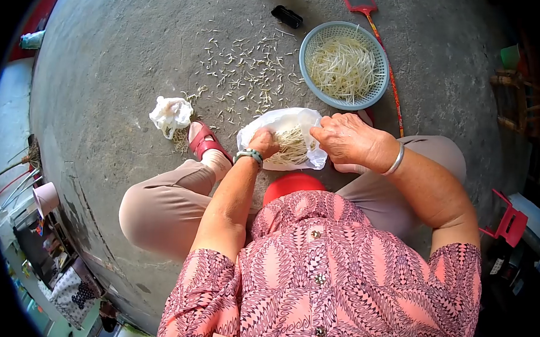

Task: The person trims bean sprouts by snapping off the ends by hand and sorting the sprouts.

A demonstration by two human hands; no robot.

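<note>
A white plastic bag (293, 116) lies open between my knees, with pale bean sprouts (290, 147) inside it. My left hand (264, 143), a beaded bracelet on its wrist, reaches into the bag with its fingers curled at the sprouts; the fingertips are partly hidden. On the other side, my right hand (350, 138) wears a silver bangle and pinches the bag's right rim. Beyond the bag stands a light-blue plastic colander (304, 63) heaped with whiter bean sprouts (345, 69).
Small sprout trimmings (250, 76) are scattered over the concrete floor. A crumpled white bag (171, 116) lies by my left red sandal (207, 143). A red fly swatter (392, 77) runs along the colander's right side, and a black object (287, 16) lies behind it. A red chair (511, 222) is far right.
</note>
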